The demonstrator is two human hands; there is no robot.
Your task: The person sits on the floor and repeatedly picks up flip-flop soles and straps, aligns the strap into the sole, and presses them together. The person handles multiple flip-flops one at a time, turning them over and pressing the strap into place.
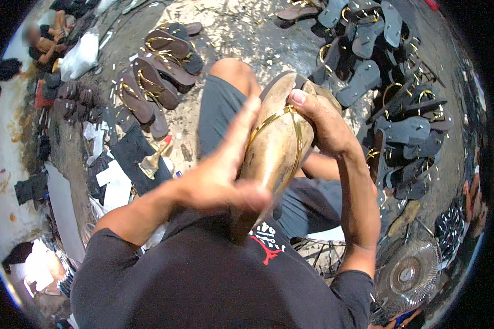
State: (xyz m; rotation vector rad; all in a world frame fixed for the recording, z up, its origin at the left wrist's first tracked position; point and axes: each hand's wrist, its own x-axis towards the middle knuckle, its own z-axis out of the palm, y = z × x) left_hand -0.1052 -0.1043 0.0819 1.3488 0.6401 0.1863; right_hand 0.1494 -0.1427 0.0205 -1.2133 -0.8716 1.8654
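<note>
A worn wooden shoe last stands tilted in front of my chest. Two shiny gold straps cross it in a V, and a dark sole edge shows at its toe end. My right hand grips the last from the right, thumb pressed near the point where the straps meet. Its other fingers are mostly hidden behind. Along the left side lies my left hand, smeared by motion, its fingers stretched out and its thumb reaching across the lower part of the last.
Dark sandals with gold straps lie in a group at the left. A larger heap of grey and black sandals spreads at the right. A brush rests by dark cloth. A fan is at the lower right; another person sits far left.
</note>
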